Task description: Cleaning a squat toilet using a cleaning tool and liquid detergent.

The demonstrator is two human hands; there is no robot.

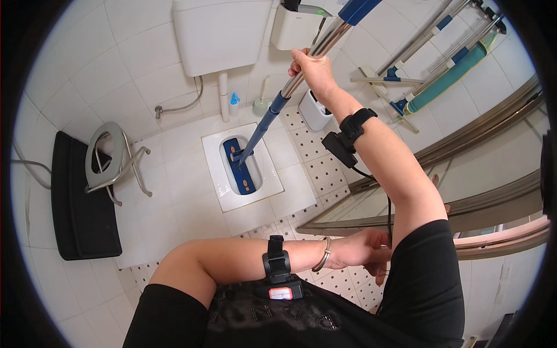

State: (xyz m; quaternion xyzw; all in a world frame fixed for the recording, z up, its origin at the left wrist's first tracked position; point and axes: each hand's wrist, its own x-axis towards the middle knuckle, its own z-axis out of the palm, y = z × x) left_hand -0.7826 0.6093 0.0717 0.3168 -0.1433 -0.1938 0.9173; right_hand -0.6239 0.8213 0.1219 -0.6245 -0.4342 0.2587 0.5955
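My right hand [315, 71] is closed around the chrome section of a flat mop's pole [263, 126], which slants down to the left. Its blue flat mop head [239, 167] lies lengthwise within the basin of a white squat toilet [272, 180]. Across my body, my left hand [359, 251] is beside the right sleeve, its fingers bent at a black cable [389, 217] that runs down from the right wrist strap. Whether those fingers grip the cable or only touch it cannot be made out. A metal bangle [323, 255] circles the left wrist.
A grey commode seat on a metal frame [104, 156] stands left by a black padded board [78, 204]. Behind are a cistern [222, 35], a blue-topped bottle [234, 104], a toilet brush [262, 104] and a white bin [313, 113]. Mops [444, 78] hang right, above a framed door [483, 174].
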